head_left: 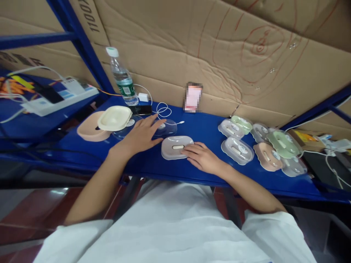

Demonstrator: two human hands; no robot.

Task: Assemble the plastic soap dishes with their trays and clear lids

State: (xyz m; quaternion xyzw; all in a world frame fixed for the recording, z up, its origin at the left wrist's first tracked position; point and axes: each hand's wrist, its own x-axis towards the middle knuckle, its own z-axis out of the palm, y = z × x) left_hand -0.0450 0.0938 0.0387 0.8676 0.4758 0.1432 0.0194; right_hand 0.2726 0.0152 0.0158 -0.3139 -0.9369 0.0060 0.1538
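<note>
My left hand (141, 134) is open, palm down with fingers spread, reaching over clear plastic lids (170, 128) on the blue table. Its thumb comes close to a light grey soap box (175, 140) with a clear cover and a pale oblong piece at its middle. At the right end of that box, my right hand (204, 157) grips the edge, its fingers bent over the top. Left of my left hand, a cream dish (115, 117) leans on a pink one (91, 128).
Several covered soap boxes (238, 150) in grey, green and pink crowd the right side, some stacked. A water bottle (124, 82), a white charger (143, 97) with cable and a dark phone (141, 110) are at the back left. Another phone (193, 98) leans against the cardboard wall (164, 54).
</note>
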